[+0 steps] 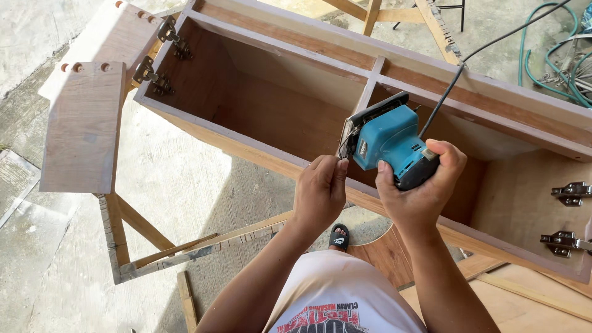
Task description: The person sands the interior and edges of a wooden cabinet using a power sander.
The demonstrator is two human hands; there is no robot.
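I see a sunlit grey concrete floor [179, 179] crossed by hard shadows. Wooden trestles [132, 243] stand on it, green hoses [555, 55] coil at the upper right, and plywood sheets [536, 308] lie lower right.

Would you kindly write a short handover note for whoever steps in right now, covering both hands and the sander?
Right hand: gripping the blue palm sander, lifted off the wood and tipped so its base faces left.
Left hand: fingers pinching the sanding sheet at the edge of the base.
The black power cord trails up and away over the open wooden cabinet, which lies on trestles with its hinged doors swung open.
Done: the cabinet is assembled and hinged.
Left: the sheet looks not yet settled; the sander is not on the wood.
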